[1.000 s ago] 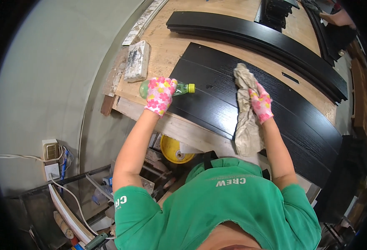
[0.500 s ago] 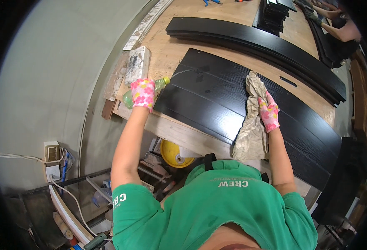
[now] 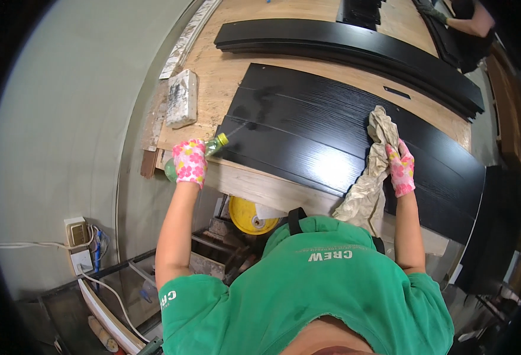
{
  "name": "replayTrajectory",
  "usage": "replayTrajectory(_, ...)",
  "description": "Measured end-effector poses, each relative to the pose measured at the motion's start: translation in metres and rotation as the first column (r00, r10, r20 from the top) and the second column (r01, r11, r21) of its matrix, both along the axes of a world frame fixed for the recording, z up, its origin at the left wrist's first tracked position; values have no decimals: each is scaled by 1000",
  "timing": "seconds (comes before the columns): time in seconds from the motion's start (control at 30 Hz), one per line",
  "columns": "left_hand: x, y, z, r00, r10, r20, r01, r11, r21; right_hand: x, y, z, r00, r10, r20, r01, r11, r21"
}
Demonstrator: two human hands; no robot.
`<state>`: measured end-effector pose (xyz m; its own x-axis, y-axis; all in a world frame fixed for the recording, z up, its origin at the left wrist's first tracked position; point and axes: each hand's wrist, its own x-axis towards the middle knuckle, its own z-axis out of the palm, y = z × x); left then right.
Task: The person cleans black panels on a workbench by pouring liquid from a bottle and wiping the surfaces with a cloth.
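Observation:
My left hand (image 3: 190,161), in a pink floral glove, is wrapped round a green translucent plastic bottle (image 3: 213,145) with a yellow cap. The bottle is tilted with its cap toward a black wood-grained panel (image 3: 307,118), and a thin stream of liquid runs from the cap onto it. Dark wet patches (image 3: 265,96) show on the panel's left part. In my right hand (image 3: 401,168), gloved alike, is a crumpled beige cloth (image 3: 377,151). The cloth lies over the panel and hangs past its near edge toward my body.
Long black boards (image 3: 331,38) are stacked behind the panel on the wooden bench (image 3: 204,65). A stained white block (image 3: 181,98) sits at the left. Below the near edge is a yellow round container (image 3: 247,214). Another person (image 3: 476,25) works at the far right.
The liquid stream has shifted and the wet patches on the panel have spread. My left hand and bottle sit slightly lower and left; my right hand and the cloth have moved right.

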<state>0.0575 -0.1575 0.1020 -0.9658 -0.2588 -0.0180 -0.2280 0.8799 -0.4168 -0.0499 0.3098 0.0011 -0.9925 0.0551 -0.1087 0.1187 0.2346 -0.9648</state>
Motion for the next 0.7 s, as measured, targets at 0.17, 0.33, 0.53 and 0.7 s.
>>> replayTrajectory(0.17,6,42,-11,964,-264,-37,267,952,149,32,35,0,996,-89,30,91,991,-94)
replayTrajectory(0.33,-11,71,-16,885,-457,-88,465,870,164,62,91,6,944,-327,36,329,939,-105)
replayTrajectory(0.53,-29,83,-3,899,-437,-38,437,884,164,122,181,-7,829,-542,-136,558,814,159)
replayTrajectory(0.7,-60,132,-17,776,-628,64,623,778,87,173,251,-21,520,-838,-164,852,495,172)
